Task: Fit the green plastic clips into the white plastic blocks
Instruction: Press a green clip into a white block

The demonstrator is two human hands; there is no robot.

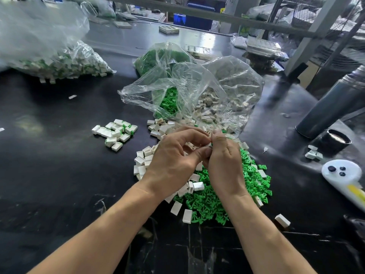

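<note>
My left hand [173, 155] and my right hand [223, 161] meet above a heap of loose parts on the black table [59, 175]. Fingers of both hands are curled round a small white block [207, 144] held between them; a speck of green shows at the fingertips. Under my right hand lies a pile of green clips [213, 202]. White blocks [144, 159] are heaped to the left of it and beneath my left hand. A small group of white blocks with green clips in them [116, 133] sits apart, to the left.
A clear bag [187, 91] spilling green clips and white blocks stands just behind my hands. A large bag of assembled pieces [59, 60] lies at the far left. On the right are a dark cylinder [331, 107], a black cup [335, 141] and a white tool [343, 175].
</note>
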